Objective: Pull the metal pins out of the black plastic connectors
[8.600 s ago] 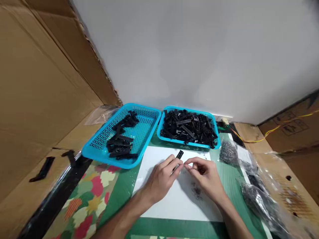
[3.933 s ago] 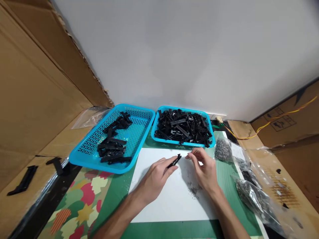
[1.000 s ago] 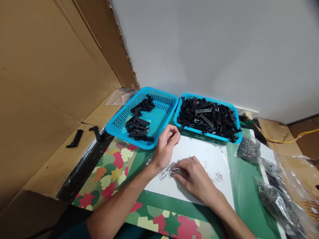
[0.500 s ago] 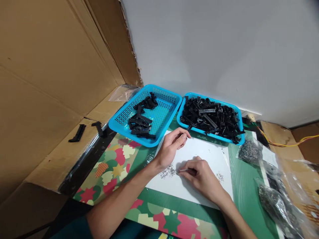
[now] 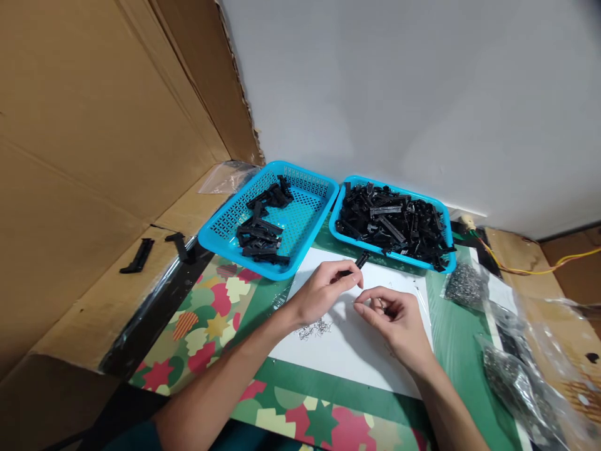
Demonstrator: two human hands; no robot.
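Above a white sheet [image 5: 328, 360], my left hand [image 5: 326, 291] is closed round a black plastic part [image 5: 362, 259], one end of which sticks out past the fingers toward the baskets. Close to its right, my right hand [image 5: 392, 316] is pinched at thumb and forefinger. A tiny bright speck shows at those fingertips, too small to name, and something dark lies under the curled fingers. The two hands are nearly touching. Below my left wrist, a loose pile of small metal pieces [image 5: 313, 329] lies on the sheet, partly behind the forearm.
A blue basket [image 5: 300, 269] at the back left holds some black parts; another blue basket [image 5: 399, 255] beside it is heaped with them. Two black parts [image 5: 141, 255] lie on cardboard at left. Bags of small metal pieces [image 5: 464, 285] sit at right, near a yellow-red cable [image 5: 511, 270].
My right hand has risen from the metal pile to beside my left hand. My left hand has dropped slightly, and the black part now shows beyond its fingers.
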